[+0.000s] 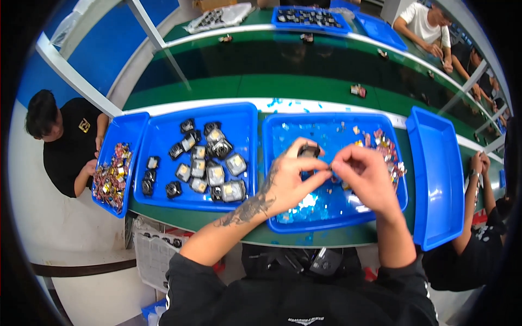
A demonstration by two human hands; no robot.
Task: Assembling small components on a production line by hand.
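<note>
My left hand (291, 176) holds a small black square part (309, 150) between thumb and fingers, above a blue tray (277, 217). My right hand (363, 175) meets it from the right, its fingertips pinching at the part's edge; what they grip is too small to tell. Scraps of clear film and several small coloured pieces (387, 152) lie in this tray, mostly at its right side. The blue tray on the left (247, 114) holds several black parts with shiny square faces (206, 165).
A narrow blue tray (126, 130) of coloured pieces sits at the far left by a seated person (68, 144). An empty-looking blue tray (437, 179) stands at the right beside another person's arms (478, 185). A green conveyor belt (283, 84) runs behind, with more trays and people beyond.
</note>
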